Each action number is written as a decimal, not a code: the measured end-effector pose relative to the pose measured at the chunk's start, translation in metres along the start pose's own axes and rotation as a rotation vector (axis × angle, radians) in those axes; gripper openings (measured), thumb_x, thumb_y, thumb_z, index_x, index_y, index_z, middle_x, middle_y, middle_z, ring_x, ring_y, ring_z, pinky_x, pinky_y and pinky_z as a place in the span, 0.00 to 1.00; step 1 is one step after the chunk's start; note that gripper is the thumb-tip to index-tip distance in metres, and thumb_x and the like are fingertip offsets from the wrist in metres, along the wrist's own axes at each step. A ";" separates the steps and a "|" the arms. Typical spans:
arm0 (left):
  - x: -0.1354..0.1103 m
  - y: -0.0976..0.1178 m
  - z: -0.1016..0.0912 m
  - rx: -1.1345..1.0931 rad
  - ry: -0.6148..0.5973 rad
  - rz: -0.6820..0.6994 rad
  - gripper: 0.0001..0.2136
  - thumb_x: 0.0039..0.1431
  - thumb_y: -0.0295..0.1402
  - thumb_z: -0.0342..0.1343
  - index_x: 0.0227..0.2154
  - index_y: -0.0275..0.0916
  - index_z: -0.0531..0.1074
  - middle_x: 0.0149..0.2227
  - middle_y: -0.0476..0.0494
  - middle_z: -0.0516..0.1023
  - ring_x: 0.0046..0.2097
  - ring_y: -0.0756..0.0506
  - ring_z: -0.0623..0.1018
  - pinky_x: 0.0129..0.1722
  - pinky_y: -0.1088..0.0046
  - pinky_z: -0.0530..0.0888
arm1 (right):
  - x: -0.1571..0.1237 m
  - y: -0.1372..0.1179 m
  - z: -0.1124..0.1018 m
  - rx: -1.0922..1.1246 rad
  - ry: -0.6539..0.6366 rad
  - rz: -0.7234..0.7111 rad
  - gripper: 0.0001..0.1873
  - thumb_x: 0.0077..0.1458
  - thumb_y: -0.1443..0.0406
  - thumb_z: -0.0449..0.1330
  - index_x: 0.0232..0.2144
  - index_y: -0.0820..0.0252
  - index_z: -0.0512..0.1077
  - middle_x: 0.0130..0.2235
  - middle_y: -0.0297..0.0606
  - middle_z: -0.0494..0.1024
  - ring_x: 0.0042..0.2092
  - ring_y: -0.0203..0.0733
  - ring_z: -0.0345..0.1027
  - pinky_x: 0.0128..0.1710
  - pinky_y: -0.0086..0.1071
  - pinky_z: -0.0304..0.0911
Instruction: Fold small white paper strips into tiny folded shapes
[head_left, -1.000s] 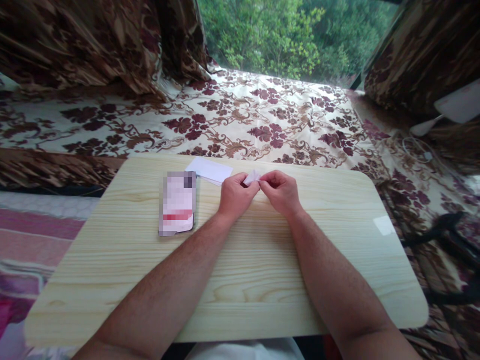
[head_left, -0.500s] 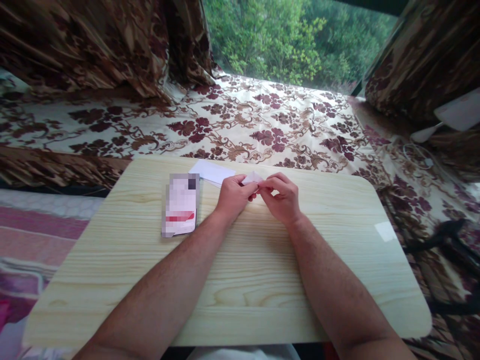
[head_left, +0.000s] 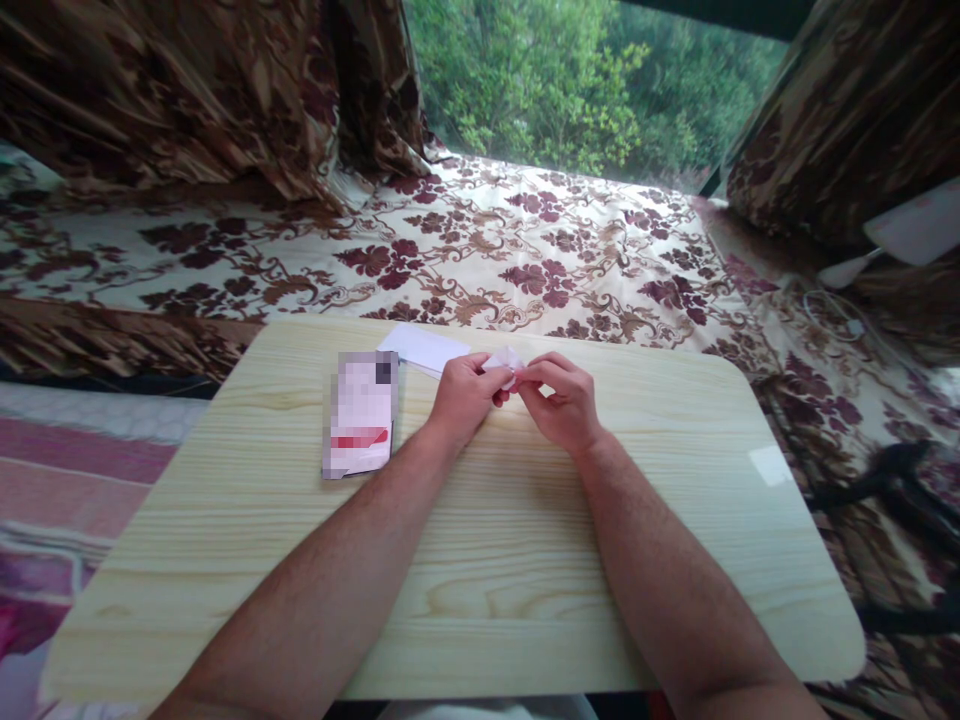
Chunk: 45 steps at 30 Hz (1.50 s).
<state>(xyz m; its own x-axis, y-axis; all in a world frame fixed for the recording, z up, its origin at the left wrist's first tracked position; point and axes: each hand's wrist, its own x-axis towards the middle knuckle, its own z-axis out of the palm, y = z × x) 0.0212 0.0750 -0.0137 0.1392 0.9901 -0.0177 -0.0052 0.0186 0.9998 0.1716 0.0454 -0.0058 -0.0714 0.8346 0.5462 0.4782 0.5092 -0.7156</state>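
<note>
A small folded piece of white paper [head_left: 504,360] is held up between both hands over the far part of the table. My left hand [head_left: 466,393] pinches its left side, thumb on top. At the paper's lower right, my right hand [head_left: 561,398] has thumb and index finger closed on the edge. Fingers cover much of the paper, so its full shape is hidden. Just left of my left hand lie some white paper sheets [head_left: 421,348], flat on the table.
The light wood-grain table [head_left: 495,560] carries a phone-like object [head_left: 364,410], partly pixelated, to the left. A patterned cloth [head_left: 540,230] covers the ledge beyond, below the window. A white cable [head_left: 829,305] lies at the right, above a black frame [head_left: 877,475].
The paper between my fingers has changed shape slightly, looking more crumpled or folded upward. My right-hand fingers have shifted a little along its edge; both hands stay in place.
</note>
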 end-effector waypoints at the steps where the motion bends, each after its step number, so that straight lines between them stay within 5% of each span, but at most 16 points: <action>1: 0.000 0.000 0.000 -0.005 -0.002 -0.007 0.08 0.49 0.35 0.58 0.22 0.35 0.73 0.19 0.48 0.72 0.21 0.51 0.69 0.21 0.76 0.63 | 0.000 0.000 0.000 -0.001 -0.003 0.000 0.08 0.55 0.69 0.59 0.30 0.54 0.77 0.32 0.37 0.76 0.34 0.38 0.71 0.34 0.32 0.67; 10: -0.001 0.005 0.002 -0.053 -0.016 -0.030 0.10 0.49 0.38 0.60 0.22 0.36 0.73 0.19 0.48 0.72 0.21 0.51 0.69 0.21 0.75 0.64 | 0.000 -0.001 0.000 0.034 -0.001 0.026 0.07 0.53 0.69 0.60 0.29 0.54 0.77 0.32 0.37 0.78 0.34 0.39 0.72 0.36 0.33 0.68; 17: 0.001 0.006 0.003 -0.108 0.030 -0.050 0.08 0.49 0.36 0.60 0.23 0.35 0.73 0.21 0.46 0.75 0.21 0.52 0.69 0.20 0.76 0.65 | 0.002 -0.001 0.005 0.335 0.115 0.402 0.07 0.54 0.60 0.61 0.29 0.58 0.73 0.25 0.34 0.76 0.26 0.36 0.71 0.28 0.30 0.67; 23: 0.001 0.006 0.005 -0.076 0.047 -0.043 0.10 0.50 0.37 0.60 0.24 0.35 0.74 0.22 0.46 0.76 0.21 0.52 0.69 0.20 0.76 0.65 | 0.008 0.002 0.005 0.529 0.023 0.632 0.16 0.52 0.54 0.62 0.23 0.60 0.71 0.22 0.33 0.75 0.20 0.32 0.65 0.19 0.26 0.60; 45: 0.001 0.000 0.004 0.033 0.070 -0.004 0.10 0.51 0.38 0.58 0.23 0.36 0.73 0.20 0.47 0.74 0.21 0.52 0.69 0.20 0.77 0.63 | 0.008 -0.001 0.009 0.479 -0.013 0.574 0.08 0.51 0.65 0.59 0.21 0.59 0.69 0.17 0.27 0.69 0.18 0.30 0.59 0.19 0.25 0.55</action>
<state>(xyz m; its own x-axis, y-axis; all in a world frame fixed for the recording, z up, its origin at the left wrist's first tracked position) 0.0253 0.0757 -0.0132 0.0698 0.9973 -0.0211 0.0277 0.0193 0.9994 0.1626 0.0535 -0.0051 0.0628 0.9977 0.0266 0.0104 0.0260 -0.9996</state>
